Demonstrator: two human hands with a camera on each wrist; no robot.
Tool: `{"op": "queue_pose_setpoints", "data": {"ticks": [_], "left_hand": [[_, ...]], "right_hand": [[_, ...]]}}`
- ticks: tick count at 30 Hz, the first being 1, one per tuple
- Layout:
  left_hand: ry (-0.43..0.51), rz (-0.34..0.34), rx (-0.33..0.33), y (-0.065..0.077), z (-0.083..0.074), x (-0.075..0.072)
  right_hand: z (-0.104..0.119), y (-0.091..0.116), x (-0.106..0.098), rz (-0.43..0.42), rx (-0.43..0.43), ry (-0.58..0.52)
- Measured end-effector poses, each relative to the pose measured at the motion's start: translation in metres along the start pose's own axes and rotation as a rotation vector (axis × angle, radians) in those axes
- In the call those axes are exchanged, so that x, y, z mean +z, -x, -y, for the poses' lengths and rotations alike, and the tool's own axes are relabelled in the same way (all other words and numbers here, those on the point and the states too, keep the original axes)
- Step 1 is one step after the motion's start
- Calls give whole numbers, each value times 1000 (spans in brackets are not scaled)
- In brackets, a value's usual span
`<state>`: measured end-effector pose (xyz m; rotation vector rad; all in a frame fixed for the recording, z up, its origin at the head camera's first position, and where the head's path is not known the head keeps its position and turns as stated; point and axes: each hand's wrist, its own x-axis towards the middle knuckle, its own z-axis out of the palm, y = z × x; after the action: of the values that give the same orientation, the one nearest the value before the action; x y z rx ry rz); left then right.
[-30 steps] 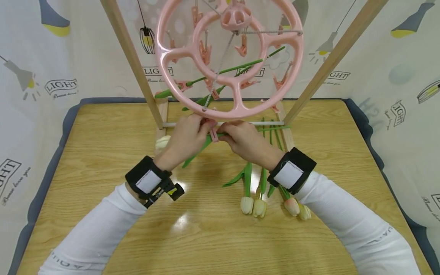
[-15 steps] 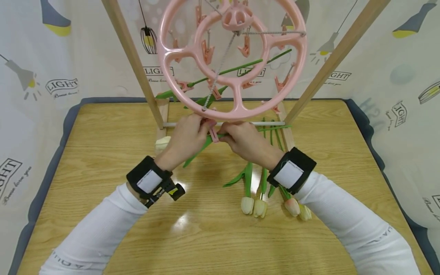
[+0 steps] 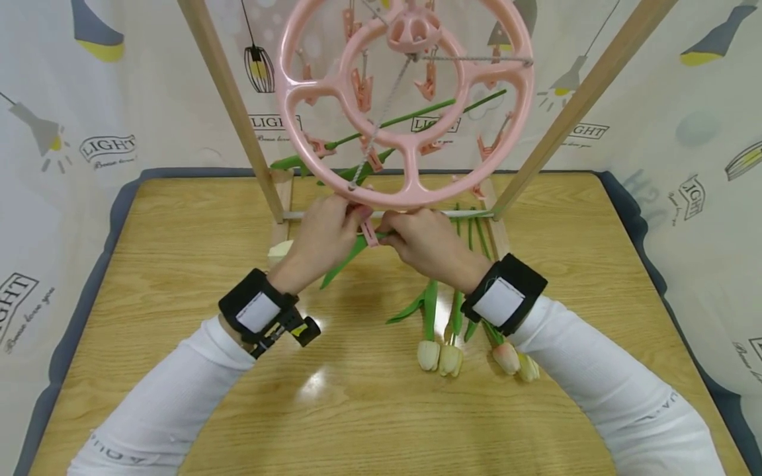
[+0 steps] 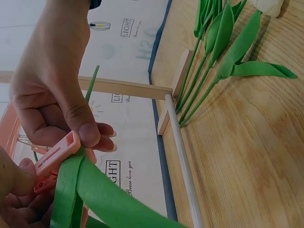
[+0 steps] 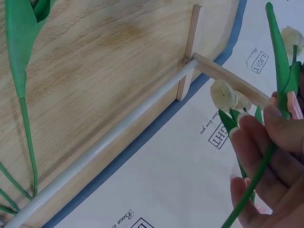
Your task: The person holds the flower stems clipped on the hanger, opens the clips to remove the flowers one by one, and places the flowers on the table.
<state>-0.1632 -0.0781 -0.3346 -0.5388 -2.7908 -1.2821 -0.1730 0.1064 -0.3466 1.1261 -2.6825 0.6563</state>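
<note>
At the rack's front, my left hand (image 3: 324,231) pinches a pink clip (image 3: 369,233) that hangs below the pink wheel-shaped hanger (image 3: 411,192). My right hand (image 3: 425,244) holds the green stem of an artificial tulip between thumb and fingers, right beside the clip. One leaf of this tulip (image 3: 345,261) droops toward the table, and a pale bloom (image 3: 280,252) shows left of my left hand. In the left wrist view the clip (image 4: 57,154) lies against the leaf base (image 4: 71,180); whether its jaws grip the stem cannot be told.
Wooden posts (image 3: 232,99) and a white crossbar (image 3: 464,213) frame the hanger. Several tulips (image 3: 450,360) lie on the table right of centre, stems under the crossbar. Two clipped tulips (image 3: 351,173) hang behind the rim, among several other pink clips (image 3: 426,82). A printed curtain surrounds the table.
The hanger has swung slightly to the right with its clips and hanging stems. Both hands stay almost in the same place, with the same hold on clip and stem.
</note>
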Motion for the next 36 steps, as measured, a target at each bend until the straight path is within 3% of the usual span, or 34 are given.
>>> {"op": "queue_pose_setpoints", "data": {"ticks": [9,19,30,36], "left_hand": [[3,-15,-5,-1,-1,1],[-4,-21,-21,-2,0,2],[-28,-11,-48,-2,-1,0],[4,-14,-63,-1,-1,-1]], "right_hand": [[9,4,3,-112,-23,164],[13,7,9,-111,-86,396],[10,9,8,-89,-136,418],[10,10,7,-93,-149,411]]}}
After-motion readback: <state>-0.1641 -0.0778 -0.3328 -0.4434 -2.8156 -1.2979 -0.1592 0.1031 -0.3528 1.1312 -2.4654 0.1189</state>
